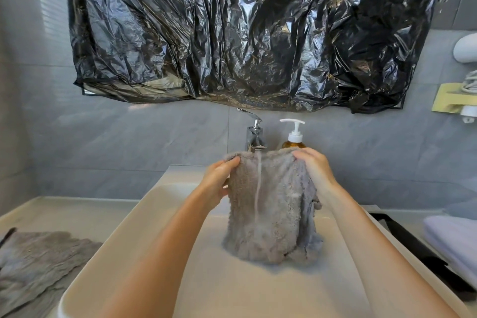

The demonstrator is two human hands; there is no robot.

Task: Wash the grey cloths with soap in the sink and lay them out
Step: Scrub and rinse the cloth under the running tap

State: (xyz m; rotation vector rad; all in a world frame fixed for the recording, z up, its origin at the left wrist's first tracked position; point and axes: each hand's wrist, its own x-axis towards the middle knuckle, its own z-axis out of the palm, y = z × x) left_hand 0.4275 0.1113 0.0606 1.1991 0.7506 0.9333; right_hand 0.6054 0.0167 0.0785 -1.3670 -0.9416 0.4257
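Cloth [271, 209], grey and shaggy, hung sodden above the smooth white sink [124, 235], a thin stream from the chrome tap [254, 137] running down its nap. Left hand [219, 178] pinched one top corner and right hand [313, 166] gripped the other, fingers curled into the pile. A crumpled spare cloth [38, 261] lay left of the sink.

We note a pale countertop [51, 210] carrying the white sink [134, 227]. A crumpled grey cloth [38, 261] lies flat on its left side. A folded pale towel [454, 237] rests at the right.
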